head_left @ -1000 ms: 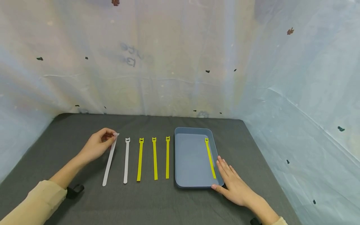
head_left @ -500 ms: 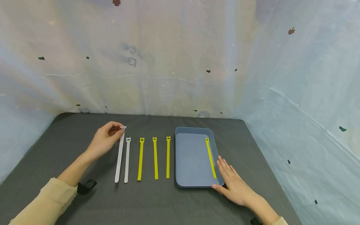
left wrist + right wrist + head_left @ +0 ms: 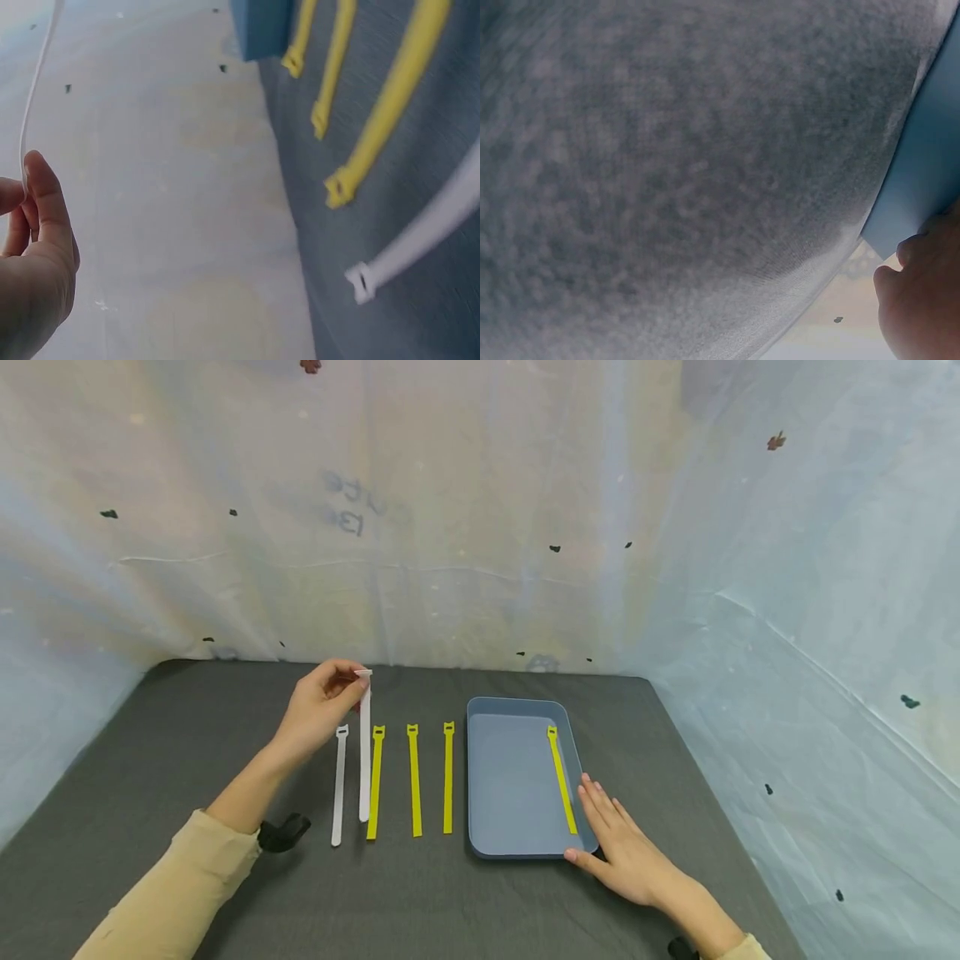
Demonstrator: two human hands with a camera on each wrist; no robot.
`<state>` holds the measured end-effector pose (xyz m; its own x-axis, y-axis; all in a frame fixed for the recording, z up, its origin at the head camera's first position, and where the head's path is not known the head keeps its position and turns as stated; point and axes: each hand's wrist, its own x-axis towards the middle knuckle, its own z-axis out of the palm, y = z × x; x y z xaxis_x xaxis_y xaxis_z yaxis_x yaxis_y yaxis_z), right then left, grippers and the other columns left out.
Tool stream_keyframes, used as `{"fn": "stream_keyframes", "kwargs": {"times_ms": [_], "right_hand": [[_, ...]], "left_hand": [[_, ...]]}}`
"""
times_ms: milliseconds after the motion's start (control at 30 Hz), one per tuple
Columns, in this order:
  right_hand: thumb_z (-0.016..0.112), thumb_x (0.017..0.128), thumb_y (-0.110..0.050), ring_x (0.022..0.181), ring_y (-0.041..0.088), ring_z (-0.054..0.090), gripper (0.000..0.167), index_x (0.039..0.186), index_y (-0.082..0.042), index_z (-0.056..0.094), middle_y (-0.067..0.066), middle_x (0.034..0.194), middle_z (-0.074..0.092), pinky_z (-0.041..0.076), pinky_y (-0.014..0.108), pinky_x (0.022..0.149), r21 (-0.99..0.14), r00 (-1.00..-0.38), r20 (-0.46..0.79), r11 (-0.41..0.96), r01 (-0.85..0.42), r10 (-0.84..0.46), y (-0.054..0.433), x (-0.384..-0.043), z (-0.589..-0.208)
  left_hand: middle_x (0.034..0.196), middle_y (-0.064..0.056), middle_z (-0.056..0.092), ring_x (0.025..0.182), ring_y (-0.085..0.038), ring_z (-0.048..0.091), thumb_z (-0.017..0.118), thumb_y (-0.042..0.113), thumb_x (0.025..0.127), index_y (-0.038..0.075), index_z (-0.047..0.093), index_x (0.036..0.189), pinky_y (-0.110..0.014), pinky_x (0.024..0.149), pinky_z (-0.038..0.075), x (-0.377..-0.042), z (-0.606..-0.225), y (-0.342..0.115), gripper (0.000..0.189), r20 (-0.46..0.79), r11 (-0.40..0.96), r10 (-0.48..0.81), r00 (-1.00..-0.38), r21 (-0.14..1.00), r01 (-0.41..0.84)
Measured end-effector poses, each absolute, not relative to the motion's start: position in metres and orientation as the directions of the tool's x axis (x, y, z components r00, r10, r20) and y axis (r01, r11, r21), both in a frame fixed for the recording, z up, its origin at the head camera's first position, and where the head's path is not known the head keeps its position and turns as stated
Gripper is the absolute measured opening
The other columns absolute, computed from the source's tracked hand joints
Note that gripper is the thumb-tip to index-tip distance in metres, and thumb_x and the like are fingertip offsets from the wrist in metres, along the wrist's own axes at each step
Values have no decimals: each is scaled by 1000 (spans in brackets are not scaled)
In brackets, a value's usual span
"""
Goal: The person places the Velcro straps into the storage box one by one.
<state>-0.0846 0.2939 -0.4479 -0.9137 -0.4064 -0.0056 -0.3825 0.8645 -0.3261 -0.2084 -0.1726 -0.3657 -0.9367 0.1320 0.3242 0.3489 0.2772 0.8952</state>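
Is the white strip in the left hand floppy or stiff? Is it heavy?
The white strip is probably bendy but not limp: the left wrist view shows it gently curved. It's likely light, since the left hand just pinches it near one end. Thin and flat, it probably wouldn't roll.

Head view from up high, looking forward and down, wrist views much closer, blue tray (image 3: pixel 510 793) in all.
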Motion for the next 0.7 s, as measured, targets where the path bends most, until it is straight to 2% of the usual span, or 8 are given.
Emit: {"fn": "stream_keyframes", "kwargs": {"times_ms": [233,467,700], "right_hand": [[55,100,-65,160,31,13,97,166,-3,17,10,174,9,18,59,124,-312,-914,1,868,-386,-406,294,-84,-448],[56,100,-64,160,31,13,97,165,-2,18,10,174,9,19,61,123,-305,-913,5,869,-390,-408,295,-84,-448],[55,100,-65,160,31,13,98,166,-4,17,9,175,9,18,58,124,-299,-914,2,872,-388,-406,294,-84,-448]], "left_hand": [[107,-2,61,83,-10,59,60,12,107,-7,57,129,-20,77,55,-213,-355,-148,30,318,114,96,-943,938,328],[107,-1,61,85,-10,61,60,8,106,-9,56,130,-21,79,56,-218,-348,-124,30,326,30,90,-941,944,330],[112,-6,61,89,-10,63,60,7,106,-4,58,129,-24,81,56,-222,-350,-100,26,304,-3,104,-947,952,305]]}}
